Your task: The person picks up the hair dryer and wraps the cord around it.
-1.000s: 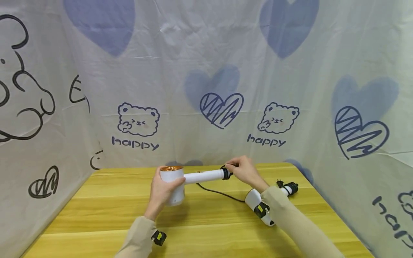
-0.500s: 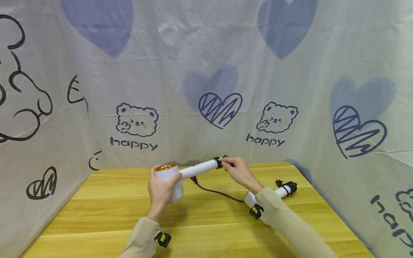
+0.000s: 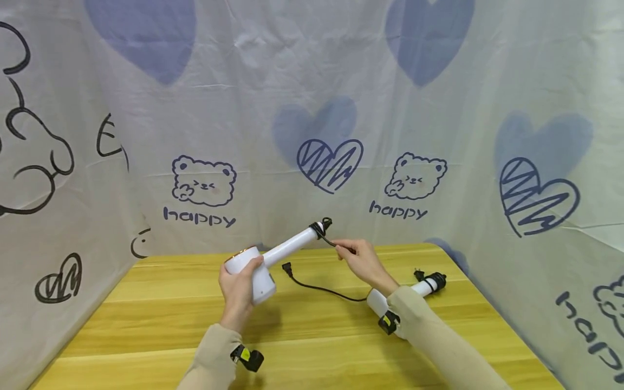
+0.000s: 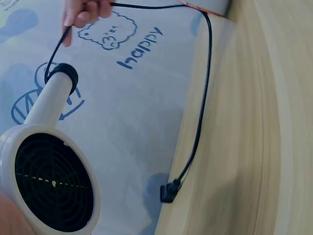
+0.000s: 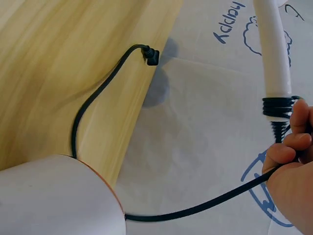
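Note:
A white hair dryer [image 3: 290, 247] with a copper-coloured rim is held up over the table, its handle angled up and to the right. My left hand [image 3: 236, 292] grips it round its barrel; the black intake grille [image 4: 54, 182] faces the left wrist camera. Black cord [image 4: 52, 63] winds round the handle's end in several turns. From there it runs to my right hand [image 3: 361, 262], whose thumb and fingers pinch it a short way off the handle. In the right wrist view, the cord [image 5: 205, 206] continues behind another white barrel and ends in a plug [image 5: 152, 56].
A second white hair dryer [image 3: 377, 303] lies on the wooden table [image 3: 146, 319] at the right, partly hidden by the right sleeve. Cord is wound round its handle [image 3: 430, 284], with its plug [image 3: 419, 274] beside it. A printed cloth [image 3: 263, 135] hangs behind the table.
The handle of the held hair dryer has swung upward as its barrel tilted left. My right hand, earlier at the handle's end, is now apart from it with a stretch of cord between.

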Available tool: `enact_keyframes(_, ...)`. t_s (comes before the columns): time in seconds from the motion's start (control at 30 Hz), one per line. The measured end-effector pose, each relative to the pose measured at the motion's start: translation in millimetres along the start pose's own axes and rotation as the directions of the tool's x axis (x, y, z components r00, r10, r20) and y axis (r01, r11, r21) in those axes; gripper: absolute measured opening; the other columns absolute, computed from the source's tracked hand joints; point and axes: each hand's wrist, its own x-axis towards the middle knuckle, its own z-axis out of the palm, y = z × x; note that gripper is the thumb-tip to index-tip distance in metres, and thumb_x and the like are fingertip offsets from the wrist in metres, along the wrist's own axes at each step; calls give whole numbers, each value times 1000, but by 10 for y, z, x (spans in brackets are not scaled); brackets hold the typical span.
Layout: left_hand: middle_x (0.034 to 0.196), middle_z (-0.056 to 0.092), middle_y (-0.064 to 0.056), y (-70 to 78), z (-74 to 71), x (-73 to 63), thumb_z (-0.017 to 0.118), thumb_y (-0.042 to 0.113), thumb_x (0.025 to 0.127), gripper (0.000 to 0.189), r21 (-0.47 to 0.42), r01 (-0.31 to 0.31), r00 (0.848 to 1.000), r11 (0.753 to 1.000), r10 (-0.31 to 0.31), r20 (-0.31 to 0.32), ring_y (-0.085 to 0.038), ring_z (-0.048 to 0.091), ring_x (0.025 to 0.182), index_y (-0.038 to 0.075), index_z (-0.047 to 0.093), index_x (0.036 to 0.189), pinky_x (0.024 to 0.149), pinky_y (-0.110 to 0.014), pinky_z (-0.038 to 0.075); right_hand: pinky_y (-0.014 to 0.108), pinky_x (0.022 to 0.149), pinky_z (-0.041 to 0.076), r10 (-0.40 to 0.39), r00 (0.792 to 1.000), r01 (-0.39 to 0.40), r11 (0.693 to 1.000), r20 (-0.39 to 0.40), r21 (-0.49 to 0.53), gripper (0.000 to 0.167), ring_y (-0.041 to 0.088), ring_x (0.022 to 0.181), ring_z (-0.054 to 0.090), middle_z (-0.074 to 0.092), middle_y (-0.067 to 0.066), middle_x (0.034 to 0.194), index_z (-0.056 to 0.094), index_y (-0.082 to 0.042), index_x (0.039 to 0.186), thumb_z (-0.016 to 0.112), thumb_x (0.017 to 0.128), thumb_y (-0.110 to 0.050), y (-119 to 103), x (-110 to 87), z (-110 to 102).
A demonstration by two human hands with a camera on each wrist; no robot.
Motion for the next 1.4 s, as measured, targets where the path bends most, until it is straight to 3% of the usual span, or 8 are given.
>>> enact_keyframes(0.23, 114, 56, -10, 22, 9, -20, 79, 23, 78, 69, -122, 106, 994, 987, -101, 47, -15, 65, 78, 10, 41, 134, 69, -34, 60, 23, 52, 31, 25, 998, -31, 993, 52, 111, 33, 11, 54, 32, 63, 4, 83, 62, -4, 130, 50, 102, -16, 15, 24, -48)
enact_keyframes(0.47, 105, 61, -6, 25, 2, -81, 77, 28, 82, 66, -179, 202, 975, 963, -180, 129, -17, 67, 81, 10, 40, 133, 74, -36, 60, 38, 94, 42, 38, 992, -54, 989, 117, 141, 28, 20, 96, 56, 71, 13, 104, 67, 4, 116, 47, 102, -8, 10, 49, -48)
enact_keyframes(0.6, 93, 65, -1, 27, -10, -76, 74, 31, 84, 60, -195, 248, 961, 949, -217, 171, -16, 68, 78, 7, 42, 129, 74, -35, 59, 26, 74, 47, 45, 988, -64, 990, 150, 129, 28, 14, 80, 54, 66, 16, 125, 71, 3, 97, 46, 103, -10, 111, 66, -43)
enact_keyframes(0.7, 86, 66, 1, 31, -24, -56, 67, 32, 89, 50, -216, 292, 939, 932, -236, 252, -17, 68, 75, 7, 44, 125, 72, -33, 59, 21, 59, 36, 59, 983, -83, 988, 175, 131, 28, 12, 67, 41, 69, 15, 115, 71, -1, 105, 46, 104, -13, 202, 75, -56)
enact_keyframes(0.87, 82, 65, 2, 29, -67, -34, 57, 33, 93, 41, -149, 320, 890, 936, -243, 385, -15, 65, 72, 7, 44, 123, 69, -29, 56, 26, 71, 41, 123, 977, -140, 986, 174, 89, 27, 16, 79, 48, 64, 5, 92, 70, -4, 108, 47, 104, -18, 307, 67, -131)
enact_keyframes(1.07, 84, 66, -1, 10, -85, -14, 56, 34, 92, 48, -29, 326, 832, 945, -272, 484, -17, 65, 72, 3, 44, 125, 69, -31, 56, 33, 76, 37, 178, 976, -186, 981, 124, 54, 26, 19, 86, 46, 57, 4, 92, 71, -9, 109, 50, 103, -23, 313, 60, -225)
enact_keyframes(1.23, 88, 66, -3, 7, -93, 4, 55, 37, 92, 58, 22, 331, 779, 943, -286, 557, -18, 66, 74, 1, 38, 134, 70, -31, 56, 30, 66, 32, 151, 982, -155, 988, 110, 24, 23, 17, 65, 36, 42, 1, 70, 62, -7, 83, 51, 101, -16, 274, 96, -251)
enact_keyframes(1.4, 90, 67, -6, -15, -161, 38, 60, 35, 89, 59, 126, 272, 780, 954, -295, 551, -20, 67, 76, 1, 41, 134, 70, -35, 59, 26, 63, 38, 85, 991, -79, 995, 106, -56, 18, 12, 64, 43, 54, 0, 69, 65, -7, 81, 54, 94, -3, 258, 107, -299)
